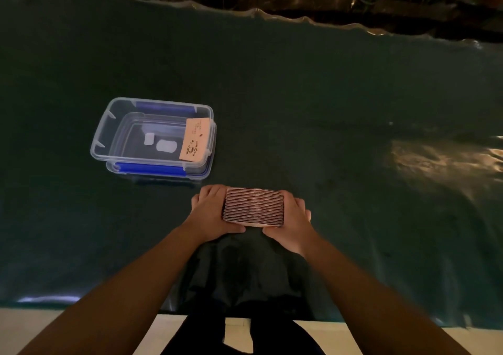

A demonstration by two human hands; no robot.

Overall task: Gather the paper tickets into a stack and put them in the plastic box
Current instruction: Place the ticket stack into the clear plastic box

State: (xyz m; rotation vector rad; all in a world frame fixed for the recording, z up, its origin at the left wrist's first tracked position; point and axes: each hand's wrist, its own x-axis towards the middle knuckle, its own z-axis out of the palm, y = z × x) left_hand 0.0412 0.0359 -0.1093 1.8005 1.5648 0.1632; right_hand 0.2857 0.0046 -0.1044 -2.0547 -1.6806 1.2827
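Note:
A thick stack of paper tickets [253, 206] stands on edge on the dark green table cover, squeezed between both hands. My left hand [211, 211] presses its left end and my right hand [291, 220] presses its right end, thumbs along the near side. A clear plastic box [109, 137] with blue clips sits open to the upper left of the hands. One tan ticket [195, 140] with a coffee-cup print leans against the box's inner right wall. Two small white patches show on the box's floor.
The box rests on what looks like its own lid with a blue edge [148, 169]. The green cover [326, 109] spreads wide to the right and far side, with a bright reflection at right. The table's near edge runs just above my legs. Plants and dark ground lie beyond.

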